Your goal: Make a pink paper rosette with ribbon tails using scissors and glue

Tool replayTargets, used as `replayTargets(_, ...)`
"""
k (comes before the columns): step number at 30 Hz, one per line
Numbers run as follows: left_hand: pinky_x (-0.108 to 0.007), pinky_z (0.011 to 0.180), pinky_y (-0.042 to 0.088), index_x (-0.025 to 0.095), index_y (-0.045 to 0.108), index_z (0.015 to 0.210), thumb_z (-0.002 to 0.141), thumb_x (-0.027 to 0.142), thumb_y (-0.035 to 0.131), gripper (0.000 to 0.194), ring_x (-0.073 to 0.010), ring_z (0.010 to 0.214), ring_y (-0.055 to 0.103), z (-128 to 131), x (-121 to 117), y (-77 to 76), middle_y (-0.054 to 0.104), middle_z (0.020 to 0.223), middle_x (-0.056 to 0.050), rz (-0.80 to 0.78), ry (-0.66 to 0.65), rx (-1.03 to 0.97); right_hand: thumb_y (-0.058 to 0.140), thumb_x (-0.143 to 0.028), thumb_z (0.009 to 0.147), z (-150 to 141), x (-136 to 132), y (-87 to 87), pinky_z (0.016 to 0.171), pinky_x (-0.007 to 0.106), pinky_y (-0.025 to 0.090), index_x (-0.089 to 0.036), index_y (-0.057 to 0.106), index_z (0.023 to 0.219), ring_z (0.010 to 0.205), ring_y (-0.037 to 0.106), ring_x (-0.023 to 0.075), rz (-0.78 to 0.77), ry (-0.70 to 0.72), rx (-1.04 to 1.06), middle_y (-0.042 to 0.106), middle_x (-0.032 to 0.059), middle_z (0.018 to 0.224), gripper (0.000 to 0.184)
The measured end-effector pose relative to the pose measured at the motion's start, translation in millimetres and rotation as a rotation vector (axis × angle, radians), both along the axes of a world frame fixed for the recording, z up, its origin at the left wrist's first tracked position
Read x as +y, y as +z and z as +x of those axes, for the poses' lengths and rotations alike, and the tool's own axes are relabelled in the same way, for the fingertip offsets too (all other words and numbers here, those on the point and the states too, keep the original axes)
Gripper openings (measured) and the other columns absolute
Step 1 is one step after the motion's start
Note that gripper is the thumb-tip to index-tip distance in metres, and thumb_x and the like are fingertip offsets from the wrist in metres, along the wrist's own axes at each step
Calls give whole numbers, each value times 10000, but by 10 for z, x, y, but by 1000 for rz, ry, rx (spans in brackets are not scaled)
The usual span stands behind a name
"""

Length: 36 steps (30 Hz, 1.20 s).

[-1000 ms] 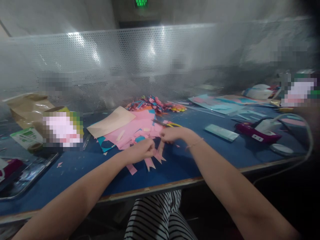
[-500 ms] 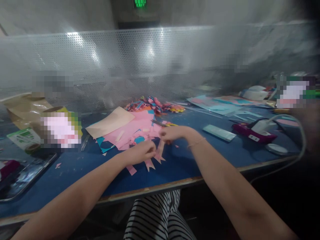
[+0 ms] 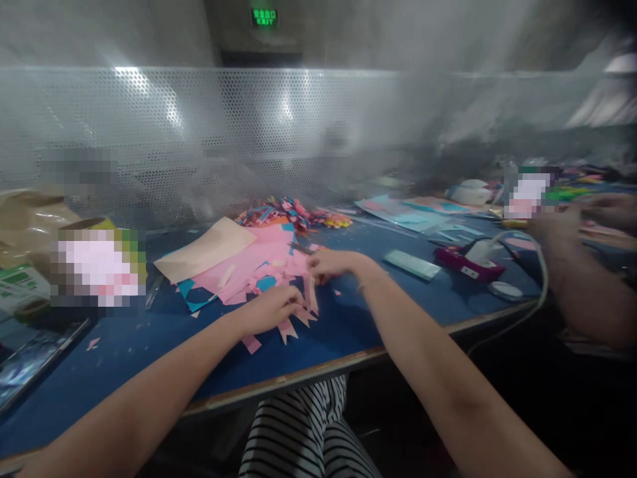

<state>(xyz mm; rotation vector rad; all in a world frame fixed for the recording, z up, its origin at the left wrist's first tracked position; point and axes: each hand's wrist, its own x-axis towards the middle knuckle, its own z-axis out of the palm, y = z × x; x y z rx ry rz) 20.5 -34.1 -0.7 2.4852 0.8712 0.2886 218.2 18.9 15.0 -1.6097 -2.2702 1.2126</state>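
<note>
My left hand (image 3: 271, 309) rests on the blue table (image 3: 149, 338) with its fingers curled on small pink paper strips (image 3: 293, 318) that have notched ends. My right hand (image 3: 328, 263) is just beyond it, fingers pinched on the top of a pink strip (image 3: 311, 292) that reaches down toward my left hand. Both hands sit at the near edge of a heap of pink paper sheets (image 3: 259, 259) with blue scraps among them. Scissors (image 3: 301, 249) lie partly hidden behind my right hand.
A tan sheet (image 3: 204, 249) lies left of the pink heap. A pile of coloured cut pieces (image 3: 293, 212) sits by the perforated screen (image 3: 199, 146). A pale blue ruler (image 3: 412, 264) and a glue gun (image 3: 468, 262) with its cable lie right. Another person's arm (image 3: 582, 272) works at far right.
The view has swung right and up, bringing another person's arm into sight. My hands stay together on the pink strips, the left one having slid slightly nearer to me.
</note>
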Motion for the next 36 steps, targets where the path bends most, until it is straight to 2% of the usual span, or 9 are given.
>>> replayTargets(4, -276, 733, 382, 176, 515, 870, 833, 212, 329, 193, -145, 822, 504, 17, -42, -3, 573, 892, -40, 65, -68, 17, 449, -168, 601, 26, 1, 14, 484, 176, 386, -151, 445, 662, 530, 520, 81, 101, 6, -32, 574, 10, 653, 63)
replayTargets(7, -284, 750, 382, 177, 521, 924, 843, 245, 334, 214, -150, 835, 496, 16, -73, 13, 562, 893, -47, 132, -136, 19, 442, -170, 606, 58, 25, 17, 504, 180, 375, -142, 464, 613, 545, 503, 84, 211, 49, -114, 557, 11, 607, 36)
replayTargets(10, -279, 753, 384, 186, 517, 945, 838, 238, 354, 202, -143, 828, 492, 8, -75, 11, 558, 882, -39, 187, -177, -18, 441, -165, 614, 90, 52, 6, 530, 191, 374, -141, 474, 579, 558, 492, 85, 261, 78, -106, 541, 9, 591, 54)
replayTargets(12, -271, 756, 387, 187, 516, 935, 833, 208, 355, 192, -136, 833, 494, 3, -52, -8, 554, 894, -39, 208, -181, -44, 454, -162, 616, 106, 61, -6, 534, 193, 377, -140, 474, 583, 545, 480, 78, 222, 86, -16, 520, -3, 573, 44)
replayTargets(15, -264, 750, 389, 178, 527, 878, 824, 164, 344, 192, -134, 833, 502, -1, 4, -45, 564, 883, -40, 231, -149, -40, 488, -159, 616, 118, 49, -12, 516, 180, 379, -143, 450, 612, 519, 473, 59, 83, 82, 225, 482, -31, 552, 41)
replayTargets(19, -260, 716, 385, 177, 541, 819, 826, 184, 349, 192, -133, 782, 518, -1, 63, -51, 587, 813, -23, 254, -16, -37, 531, -148, 612, 113, 12, 13, 512, 166, 397, -147, 444, 659, 493, 474, 38, -56, 97, 538, 459, -59, 555, 99)
replayTargets(23, -253, 677, 378, 179, 548, 786, 830, 225, 360, 199, -133, 743, 522, -2, 64, -17, 587, 763, -9, 256, 68, -28, 563, -124, 600, 98, 22, 9, 558, 169, 429, -140, 492, 723, 520, 490, 31, -100, 118, 679, 481, -59, 588, 143)
replayTargets(28, -238, 635, 363, 179, 550, 734, 808, 214, 379, 190, -119, 694, 514, -2, 35, -3, 591, 735, 1, 258, 35, -36, 565, -113, 603, 61, 103, -90, 574, 185, 442, -147, 506, 794, 518, 497, 37, -155, 148, 604, 492, -66, 577, 203)
replayTargets(36, -219, 585, 338, 174, 510, 641, 701, 153, 432, 101, -102, 611, 474, -16, 68, -43, 544, 632, 22, 243, 68, -47, 529, -132, 612, -3, 106, -136, 536, 181, 427, -137, 514, 764, 518, 499, 47, -64, 137, 362, 496, -57, 584, 153)
